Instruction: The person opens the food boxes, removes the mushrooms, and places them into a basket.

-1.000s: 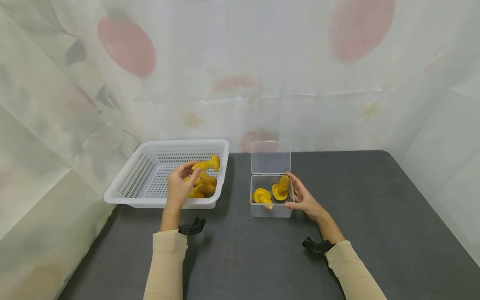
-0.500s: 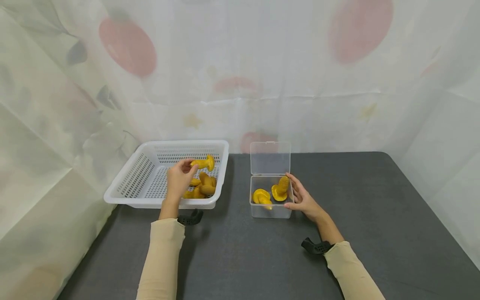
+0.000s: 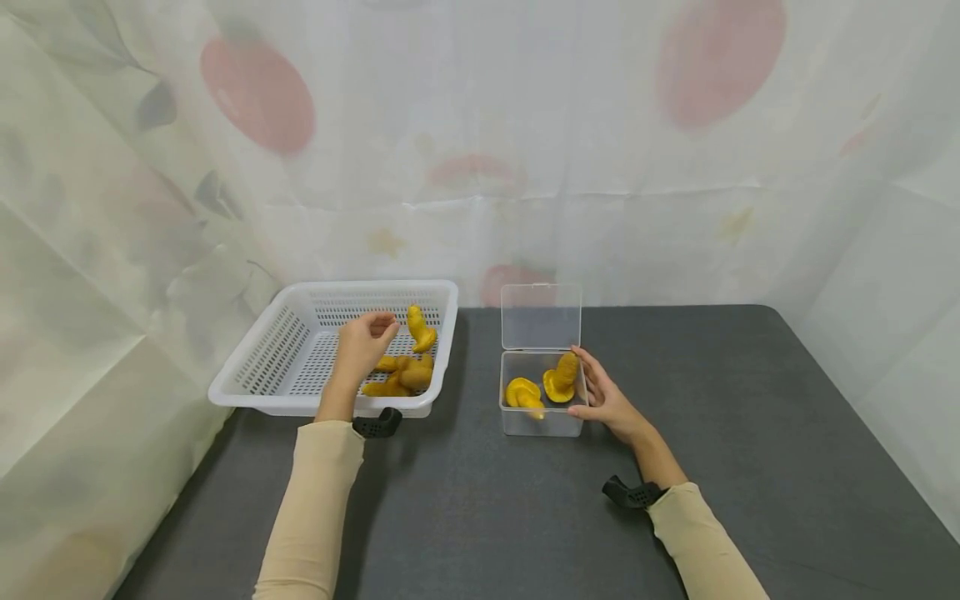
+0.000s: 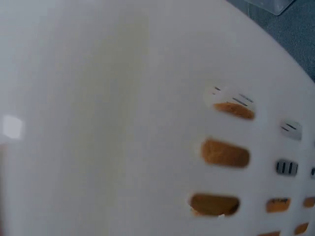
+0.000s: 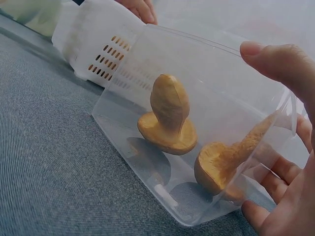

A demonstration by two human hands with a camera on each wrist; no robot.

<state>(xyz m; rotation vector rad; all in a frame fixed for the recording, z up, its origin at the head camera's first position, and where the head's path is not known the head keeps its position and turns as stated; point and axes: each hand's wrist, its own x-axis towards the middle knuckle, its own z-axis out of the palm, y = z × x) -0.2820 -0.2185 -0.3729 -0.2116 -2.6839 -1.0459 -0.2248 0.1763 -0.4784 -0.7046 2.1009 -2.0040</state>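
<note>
In the head view, my left hand (image 3: 362, 342) hovers over the white slotted basket (image 3: 262, 333), thumb and fingers loosely bent with nothing between them. Just right of the fingertips, apart from them, is a yellow mushroom (image 3: 422, 330), cap down. Several more mushrooms (image 3: 408, 377) lie piled below it. My right hand (image 3: 611, 404) grips the right side of a clear plastic box (image 3: 542, 426), thumb at the front and fingers behind. Inside that box sit two mushrooms; the right wrist view shows one mushroom (image 5: 170, 113) standing on its cap and another mushroom (image 5: 221, 162) tilted.
The box's clear lid (image 3: 542, 315) stands raised at its back edge. A dark grey table (image 3: 480, 517) lies beneath everything, with a printed curtain (image 3: 480, 108) behind. The left wrist view is mostly filled by the basket's wall (image 4: 123, 123), with mushrooms showing through its slots.
My left hand drew the mushroom slightly left, then let it go; the mushroom turned from sideways to cap down within the basket. My right hand and the box have stayed in place.
</note>
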